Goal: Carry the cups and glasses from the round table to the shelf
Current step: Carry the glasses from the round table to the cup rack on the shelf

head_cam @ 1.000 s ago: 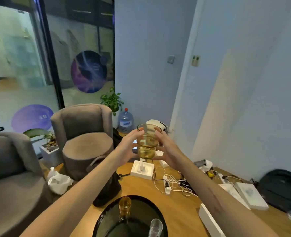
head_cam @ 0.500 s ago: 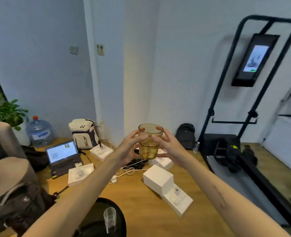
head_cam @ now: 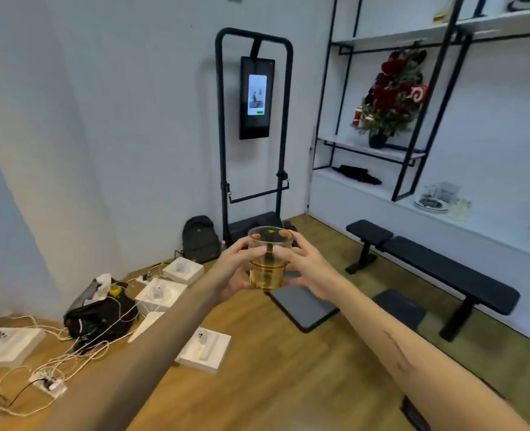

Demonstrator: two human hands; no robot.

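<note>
White walls and a wooden floor fill the frame; at right stands the black-framed shelf, with a black bench below. At centre, the left hand and right hand curl their fingers round an upright amber glass, held in mid-air.

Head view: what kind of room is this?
Probably an office or studio room doubling as a gym corner: a black workout bench, a wall shelf with flowers, and white boxes with cables on a wooden floor.
</note>
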